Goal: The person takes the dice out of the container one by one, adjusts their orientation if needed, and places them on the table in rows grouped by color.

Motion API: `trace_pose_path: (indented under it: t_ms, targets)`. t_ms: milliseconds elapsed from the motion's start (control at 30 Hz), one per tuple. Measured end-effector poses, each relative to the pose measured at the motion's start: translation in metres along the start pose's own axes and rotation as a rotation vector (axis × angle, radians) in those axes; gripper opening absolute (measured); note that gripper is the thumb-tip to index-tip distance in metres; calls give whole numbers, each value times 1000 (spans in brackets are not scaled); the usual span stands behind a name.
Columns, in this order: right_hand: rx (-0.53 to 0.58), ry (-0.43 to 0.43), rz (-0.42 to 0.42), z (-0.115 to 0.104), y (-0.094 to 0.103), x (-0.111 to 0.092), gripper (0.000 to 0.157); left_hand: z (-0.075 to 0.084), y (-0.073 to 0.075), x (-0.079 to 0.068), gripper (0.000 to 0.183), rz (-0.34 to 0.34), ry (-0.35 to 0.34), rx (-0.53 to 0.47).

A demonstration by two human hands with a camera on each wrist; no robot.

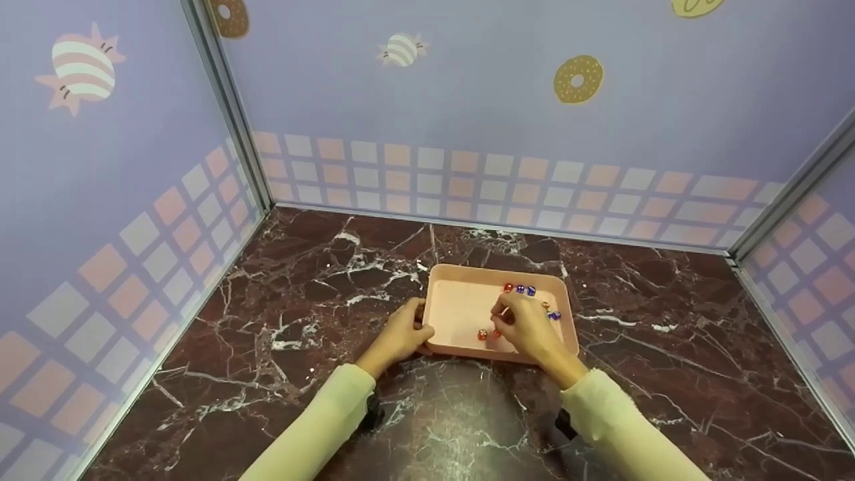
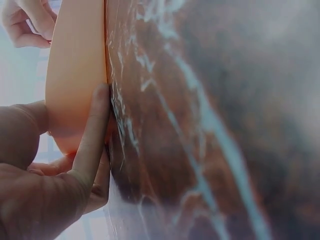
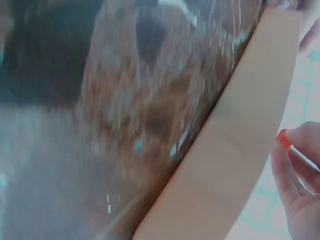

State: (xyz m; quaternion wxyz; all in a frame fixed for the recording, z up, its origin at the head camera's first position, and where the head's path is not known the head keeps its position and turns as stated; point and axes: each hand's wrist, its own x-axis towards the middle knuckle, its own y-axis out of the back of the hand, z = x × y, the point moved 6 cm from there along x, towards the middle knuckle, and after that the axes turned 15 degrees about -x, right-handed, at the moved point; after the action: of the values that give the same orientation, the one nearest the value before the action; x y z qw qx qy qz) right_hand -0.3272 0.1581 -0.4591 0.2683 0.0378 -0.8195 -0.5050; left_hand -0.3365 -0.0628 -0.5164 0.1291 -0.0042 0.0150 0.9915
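A shallow peach-coloured tray sits on the marble-patterned table. My left hand grips its left side near the front corner, thumb at the rim; in the left wrist view the fingers lie along the outer wall. Over the tray, my right hand pinches a small translucent red die between thumb and fingertips. Inside, a red die and two blue dice line the back wall. A gold die and a blue die lie at the right, and an orange-red die near the front.
Dark red marble surface with white veins surrounds the tray. Purple panels printed with sweets and checks stand at the back and both sides, joined by metal corner posts.
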Motion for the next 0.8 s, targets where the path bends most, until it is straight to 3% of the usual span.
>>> trace_pose_path:
  t_ms: [300, 800]
  targets:
    - [1, 122, 8, -39, -6, -4, 12, 0, 4, -3, 58, 10, 9, -36]
    - [64, 273, -30, -81, -14, -25, 17, 2, -1, -4, 59, -20, 8, -34]
